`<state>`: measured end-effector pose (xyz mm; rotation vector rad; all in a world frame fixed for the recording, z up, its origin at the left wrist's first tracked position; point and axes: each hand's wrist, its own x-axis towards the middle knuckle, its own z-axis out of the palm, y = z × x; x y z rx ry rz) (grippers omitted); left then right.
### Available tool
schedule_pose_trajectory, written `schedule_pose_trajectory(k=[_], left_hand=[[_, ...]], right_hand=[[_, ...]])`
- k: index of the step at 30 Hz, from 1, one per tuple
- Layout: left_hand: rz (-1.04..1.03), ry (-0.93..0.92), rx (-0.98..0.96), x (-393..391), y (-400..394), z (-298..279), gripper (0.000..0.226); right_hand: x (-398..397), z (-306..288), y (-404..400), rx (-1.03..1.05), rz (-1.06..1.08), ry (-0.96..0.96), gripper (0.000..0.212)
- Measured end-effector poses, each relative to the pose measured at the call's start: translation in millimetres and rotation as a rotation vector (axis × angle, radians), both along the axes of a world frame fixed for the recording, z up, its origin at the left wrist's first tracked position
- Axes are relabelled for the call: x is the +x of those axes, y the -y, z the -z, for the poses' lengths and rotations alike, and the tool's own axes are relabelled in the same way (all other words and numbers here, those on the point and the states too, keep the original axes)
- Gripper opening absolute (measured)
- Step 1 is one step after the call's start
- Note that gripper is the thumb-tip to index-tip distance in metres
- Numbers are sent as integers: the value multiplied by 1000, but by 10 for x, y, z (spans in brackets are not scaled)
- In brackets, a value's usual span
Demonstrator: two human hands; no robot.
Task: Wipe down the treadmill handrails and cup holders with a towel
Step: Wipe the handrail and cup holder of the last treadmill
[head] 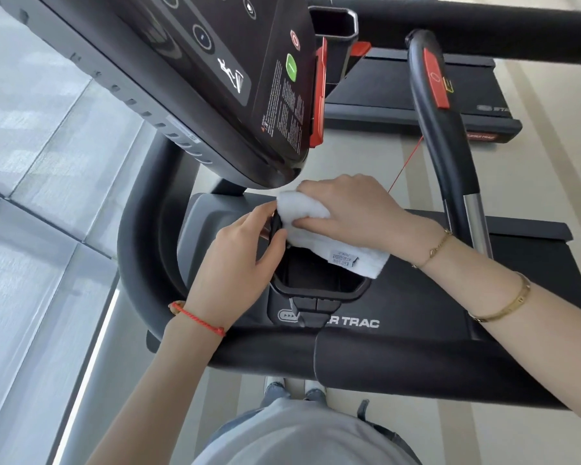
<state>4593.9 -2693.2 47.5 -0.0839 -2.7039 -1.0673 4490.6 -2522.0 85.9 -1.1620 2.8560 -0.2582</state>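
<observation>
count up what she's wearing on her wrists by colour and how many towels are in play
Red cord bracelet, on the left wrist: 1
Gold bracelets, on the right arm: 2, a thin chain and a bangle
White towel, held by the right hand at the cup holder rim: 1
Total: 4

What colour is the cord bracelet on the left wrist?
Red; the cord bracelet shows clearly in the head view, the only one.
</observation>
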Motion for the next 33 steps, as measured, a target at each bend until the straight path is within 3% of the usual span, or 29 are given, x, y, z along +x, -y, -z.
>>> schedule_pose_trajectory(k=[8,12,17,21,25,28,33], left_hand=[[-7,37,28,-13,-17,-5,39],[-17,35,36,-32,-22,13,37],[-18,38,39,-21,-23,-3,37],[-22,61,65,-22,-45,-8,37],[-29,64,56,-17,-57,-21,36],[-33,75,56,-15,-65,-25,36],[-30,73,79,-12,-69,-25,35]], right_hand=[[377,75,-405,-256,417,270,29],[272,66,-293,-199,394,233,23],[68,-82,-210,-130,254,355,21],[297,44,-290,-243,451,294,28],[596,100,-415,-393,596,475,36],[633,109,-422,-394,618,538,44],[258,-2,-302,-263,520,500,18]])
